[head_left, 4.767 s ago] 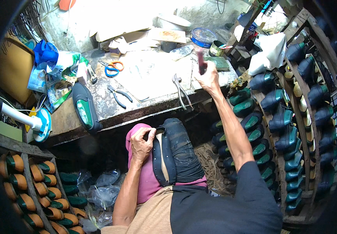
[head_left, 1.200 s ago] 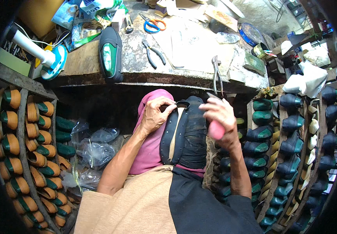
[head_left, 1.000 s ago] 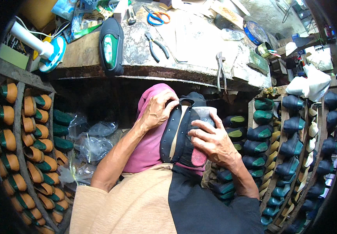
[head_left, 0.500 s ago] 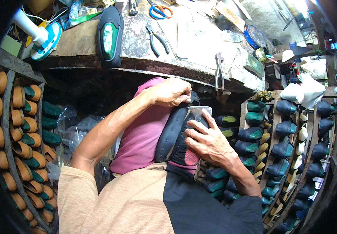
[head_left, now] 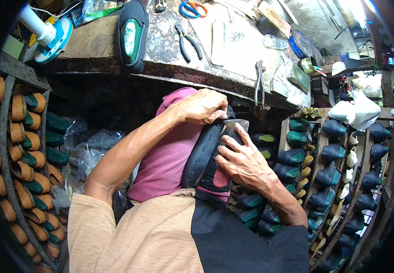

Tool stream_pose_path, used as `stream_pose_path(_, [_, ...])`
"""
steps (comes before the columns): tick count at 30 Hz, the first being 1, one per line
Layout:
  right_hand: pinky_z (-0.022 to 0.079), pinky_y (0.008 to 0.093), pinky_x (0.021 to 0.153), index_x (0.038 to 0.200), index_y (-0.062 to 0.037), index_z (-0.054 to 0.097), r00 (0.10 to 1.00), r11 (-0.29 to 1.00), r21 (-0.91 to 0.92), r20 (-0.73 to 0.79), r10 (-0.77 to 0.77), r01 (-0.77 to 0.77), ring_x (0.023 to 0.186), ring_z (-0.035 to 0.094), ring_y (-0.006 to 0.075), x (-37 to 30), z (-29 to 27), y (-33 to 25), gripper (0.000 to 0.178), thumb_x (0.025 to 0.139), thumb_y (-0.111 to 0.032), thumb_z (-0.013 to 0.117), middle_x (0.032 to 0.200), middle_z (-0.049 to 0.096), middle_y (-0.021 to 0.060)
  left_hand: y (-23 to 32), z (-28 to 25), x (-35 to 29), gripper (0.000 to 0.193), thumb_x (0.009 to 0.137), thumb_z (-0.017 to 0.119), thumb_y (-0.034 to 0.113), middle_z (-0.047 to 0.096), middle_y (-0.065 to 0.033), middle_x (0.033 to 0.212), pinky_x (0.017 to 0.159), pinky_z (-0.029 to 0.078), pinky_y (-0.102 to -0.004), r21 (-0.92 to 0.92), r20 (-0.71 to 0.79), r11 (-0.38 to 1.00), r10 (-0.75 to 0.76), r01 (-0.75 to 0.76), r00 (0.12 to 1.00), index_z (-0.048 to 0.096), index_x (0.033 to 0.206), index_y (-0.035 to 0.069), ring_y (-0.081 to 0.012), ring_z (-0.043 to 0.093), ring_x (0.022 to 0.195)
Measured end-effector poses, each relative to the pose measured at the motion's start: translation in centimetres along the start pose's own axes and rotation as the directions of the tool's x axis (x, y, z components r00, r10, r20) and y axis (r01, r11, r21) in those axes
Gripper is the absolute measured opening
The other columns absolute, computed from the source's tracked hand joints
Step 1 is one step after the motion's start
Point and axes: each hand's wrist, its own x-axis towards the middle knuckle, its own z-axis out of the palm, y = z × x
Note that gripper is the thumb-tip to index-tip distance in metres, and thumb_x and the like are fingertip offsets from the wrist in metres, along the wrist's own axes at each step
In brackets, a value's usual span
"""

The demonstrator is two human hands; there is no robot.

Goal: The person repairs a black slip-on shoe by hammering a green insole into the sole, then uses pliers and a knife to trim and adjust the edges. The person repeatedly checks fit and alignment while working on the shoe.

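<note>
A black shoe lies upright along my lap against a pink cloth, its rim marked with a row of small dents. My left hand is closed at the shoe's far end, fingertips pinching its dark edge. Beside the shoe, my right hand grips a skiving knife with a broad, flat grey blade pointing away from me. A red textured piece, seemingly the knife's handle end, shows below that palm. The blade's edge lies close to my left fingertips; whether it touches the shoe is hard to see.
On the worn bench ahead lie a black-and-green shoe, pliers, pincers and scissors. Racks of tan shoes stand left, racks of dark shoes right. A white bag tops the right rack.
The bench and its tools sit slightly higher and farther right in the picture. Both hands keep nearly the same hold; the knife blade has tipped a little and moved slightly toward the far end.
</note>
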Motion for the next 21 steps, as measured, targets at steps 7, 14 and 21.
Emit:
stream_pose_path(7, [0.035,0.072,0.132,0.107,-0.0081,0.076,0.978,0.986,-0.039,-0.136,0.155,-0.162,0.125,0.066,0.0309,0.2,-1.6,-0.2,0.021,0.094,-0.024,0.071,0.11,0.069,0.0082,-0.7,0.6,-0.3,0.02,0.106,0.077,0.02,0.074,-0.0221,0.1,0.086,0.058,-0.053,0.047,-0.109,0.994,0.1,-0.095,0.989,0.07,0.107,0.001,-0.0452,0.074,0.098])
stream_pose_path(14, [0.03,0.0718,0.136,0.111,-0.0102,0.077,0.995,0.999,0.039,-0.092,0.022,-0.019,0.13,0.065,0.0271,0.7,-0.5,-1.1,0.022,0.095,-0.025,0.071,0.114,0.07,0.0052,-0.2,-0.3,0.0,0.025,0.107,0.075,0.023,0.078,-0.0256,0.102,0.087,0.059,-0.0545,0.013,-0.021,0.999,0.029,-0.029,0.999,0.075,0.107,-0.001,-0.0476,0.076,0.099])
stream_pose_path(21, [0.031,0.0711,0.136,0.107,-0.0098,0.077,0.999,1.0,0.03,-0.048,-0.003,0.004,0.126,0.067,0.0278,1.3,0.1,-0.2,0.02,0.096,-0.024,0.07,0.109,0.071,0.0057,0.3,-0.5,0.0,0.027,0.105,0.076,0.024,0.079,-0.0273,0.101,0.087,0.06,-0.0533,-0.024,-0.033,1.0,0.013,-0.014,0.999,0.077,0.106,-0.003,-0.0469,0.078,0.099])
